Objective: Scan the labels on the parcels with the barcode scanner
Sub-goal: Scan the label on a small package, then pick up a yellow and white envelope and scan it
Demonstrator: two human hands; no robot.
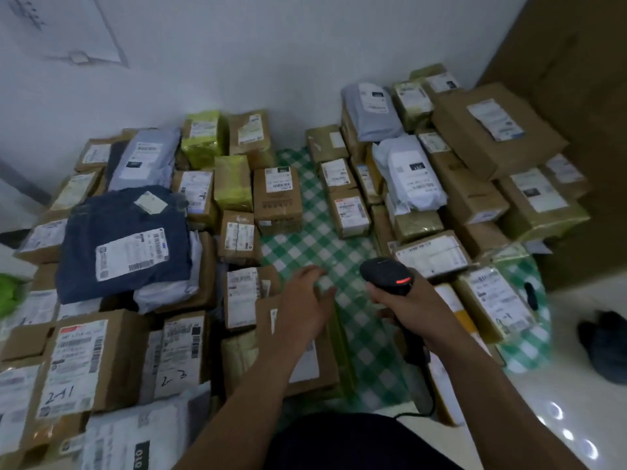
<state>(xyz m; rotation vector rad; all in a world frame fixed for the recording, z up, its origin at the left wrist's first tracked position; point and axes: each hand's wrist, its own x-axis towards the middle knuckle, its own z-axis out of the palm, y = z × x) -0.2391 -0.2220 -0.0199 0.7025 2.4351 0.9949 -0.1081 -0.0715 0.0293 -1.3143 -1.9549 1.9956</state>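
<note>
Gripped in the right hand (405,303) is the black barcode scanner (385,274): the fingers are curled round its handle, and a small red light is seen on its head. The scanner is held up over the green and white checked cloth (325,239), in the gap between two groups of parcels (278,195). A dark cable (431,400) is seen hanging down from the handle. The left hand (305,301) is held open, with the fingers straight and a little spread, above a brown box (328,366) at the near edge of the left group; whether the box is touched cannot be told. Many parcels are laid on both sides of the cloth, most with white labels (132,254) facing up. On the left side a dark blue bag (125,218) is laid on top of other parcels, and a box marked 2-41 (112,354) is seen near the bottom corner. On the right side a white bag (414,179) is laid among brown boxes, and a big brown box (475,144) is stacked on top of others by the wall.
</note>
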